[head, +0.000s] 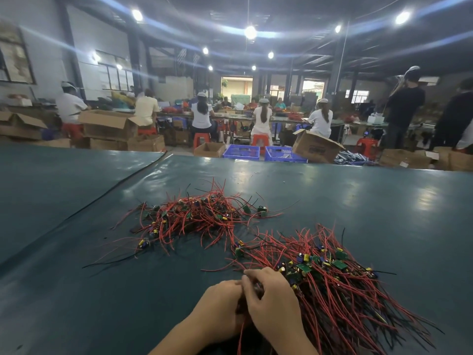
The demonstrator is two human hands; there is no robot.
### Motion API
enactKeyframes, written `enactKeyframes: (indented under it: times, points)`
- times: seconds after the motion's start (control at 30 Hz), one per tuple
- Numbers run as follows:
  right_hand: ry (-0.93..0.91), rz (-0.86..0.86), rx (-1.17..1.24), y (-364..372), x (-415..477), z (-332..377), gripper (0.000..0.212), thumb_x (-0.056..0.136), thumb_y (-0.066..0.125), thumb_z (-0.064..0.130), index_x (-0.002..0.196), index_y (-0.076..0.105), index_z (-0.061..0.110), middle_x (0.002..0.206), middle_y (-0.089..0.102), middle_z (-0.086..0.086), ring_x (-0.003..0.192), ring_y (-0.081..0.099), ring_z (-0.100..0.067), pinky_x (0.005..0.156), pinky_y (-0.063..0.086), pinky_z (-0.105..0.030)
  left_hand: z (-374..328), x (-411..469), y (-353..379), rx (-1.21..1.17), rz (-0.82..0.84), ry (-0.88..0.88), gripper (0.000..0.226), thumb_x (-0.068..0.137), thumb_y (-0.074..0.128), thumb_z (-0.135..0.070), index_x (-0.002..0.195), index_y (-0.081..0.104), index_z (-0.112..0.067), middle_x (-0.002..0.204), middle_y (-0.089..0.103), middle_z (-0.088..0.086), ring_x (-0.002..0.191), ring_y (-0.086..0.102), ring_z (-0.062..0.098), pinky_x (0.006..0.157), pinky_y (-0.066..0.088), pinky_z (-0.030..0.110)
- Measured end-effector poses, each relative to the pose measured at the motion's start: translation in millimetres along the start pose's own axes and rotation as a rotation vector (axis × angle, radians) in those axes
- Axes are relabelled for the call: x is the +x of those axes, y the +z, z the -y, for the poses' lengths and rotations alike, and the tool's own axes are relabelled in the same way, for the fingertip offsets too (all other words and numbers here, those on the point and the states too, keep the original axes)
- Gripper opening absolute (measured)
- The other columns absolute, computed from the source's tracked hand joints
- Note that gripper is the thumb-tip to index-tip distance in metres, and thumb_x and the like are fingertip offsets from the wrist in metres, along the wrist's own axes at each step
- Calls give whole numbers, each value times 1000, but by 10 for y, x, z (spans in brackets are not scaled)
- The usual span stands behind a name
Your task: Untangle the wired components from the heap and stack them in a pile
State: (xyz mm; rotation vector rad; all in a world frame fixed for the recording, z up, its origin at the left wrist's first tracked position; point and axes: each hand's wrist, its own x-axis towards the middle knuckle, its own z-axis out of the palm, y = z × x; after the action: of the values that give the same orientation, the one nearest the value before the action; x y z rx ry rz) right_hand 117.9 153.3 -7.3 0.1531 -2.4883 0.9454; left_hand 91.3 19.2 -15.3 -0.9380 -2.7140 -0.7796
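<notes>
The teal counter point(76, 252) fills the lower frame, a seam in its cover running off toward ten o'clock. Past its far edge, at twelve, workers point(202, 114) sit on red stools point(202, 138) among cardboard boxes point(110, 125) and two blue crates point(242, 151). On the counter, the big pile point(340, 285) of red-wired components fans out at three o'clock of the hands, its wires combed roughly parallel toward five. The tangled heap point(194, 216) lies at twelve, well apart from the hands, with loose strands straying toward nine. Bottom centre, the left hand point(220, 307) and right hand point(272, 301) meet, fingers touching. Both grips are curled closed on a wired component point(239, 339) held between them. The hands hide its board, and only red leads trail down toward six. The right hand sits just beside the pile's near edge.
</notes>
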Motion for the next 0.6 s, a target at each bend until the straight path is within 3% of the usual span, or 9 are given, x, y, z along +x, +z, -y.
enactKeyframes:
  times: [0.13, 0.27, 0.43, 0.6]
  points:
    - [-42, -30, 3, 26, -32, -24, 24, 96, 56, 35, 111, 70, 23, 95, 60, 16, 95, 54, -4, 79, 47, -18, -55, -168, -68, 44, 3, 16, 29, 94, 50, -21, 118, 57, -8, 113, 55, 7, 104, 48, 23, 90, 39, 29]
    - [-114, 3, -69, 46, -90, -59, 26, 93, 60, 36, 106, 72, 17, 86, 57, 13, 88, 50, -10, 78, 41, -18, 69, -489, -12, 131, -28, 13, 44, 91, 38, -31, 131, 54, -22, 129, 47, -9, 115, 42, 12, 96, 33, 23]
    - [-159, 10, -101, 16, -141, 0, 28, 92, 61, 36, 104, 72, 13, 91, 65, 4, 89, 51, -14, 82, 42, -23, -26, -524, -49, 161, -106, -31, 39, 90, 37, -39, 118, 59, -26, 127, 48, -13, 117, 40, 9, 96, 28, 20]
    - [-173, -9, -136, -19, -194, 61, 25, 91, 64, 33, 98, 74, 11, 87, 66, 4, 86, 55, -15, 77, 47, -26, -28, -520, -72, 182, -81, -45, 41, 90, 35, -44, 120, 57, -28, 128, 48, -15, 118, 39, 7, 96, 26, 19]
